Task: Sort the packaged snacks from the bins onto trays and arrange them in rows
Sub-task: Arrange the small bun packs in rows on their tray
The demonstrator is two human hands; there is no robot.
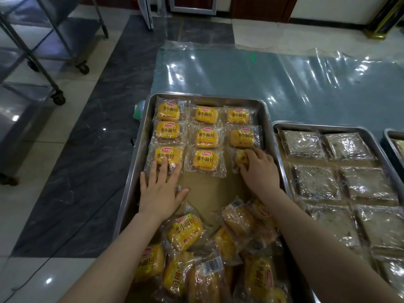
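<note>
A steel tray (140, 149) lined with brown paper holds yellow bread packets in rows of three at its far end. My left hand (160, 191) lies flat with straight fingers on the near-left packet (168, 155) of the third row. My right hand (260, 169) has its fingers curled over the right packet (239, 158) of that row, at the tray's right side. The middle packet (204, 160) lies between them. A loose pile of the same packets (190, 232) fills the tray's near end, under my forearms.
A second steel tray (282, 127) to the right holds clear-wrapped brown cakes (314, 182) in rows. A third tray's edge (388, 134) shows at far right. Clear plastic sheeting (262, 71) covers the floor beyond. A wheeled metal rack (43, 51) stands at the left.
</note>
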